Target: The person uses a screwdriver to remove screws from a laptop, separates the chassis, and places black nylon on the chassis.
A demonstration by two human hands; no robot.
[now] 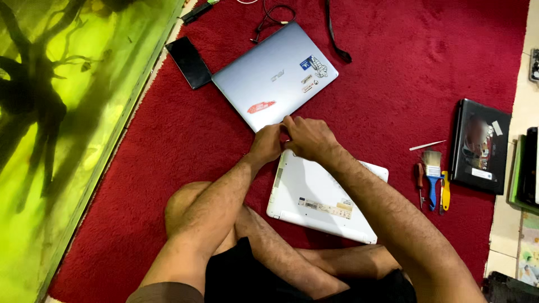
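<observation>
White plastic, the underside of a laptop (314,196), lies on the red carpet (168,168) before my crossed legs. My left hand (266,143) and right hand (307,137) meet at its far edge, fingers curled; I cannot tell what they pinch. A silver laptop (269,76) lies just beyond; a brush (433,174) and screwdrivers (419,182) lie to the right.

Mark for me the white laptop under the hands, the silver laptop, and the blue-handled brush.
white laptop (314,196), head view, on its bare underside panel.
silver laptop (264,73), head view, on the middle of its closed lid.
blue-handled brush (433,182), head view, on the blue handle.
</observation>
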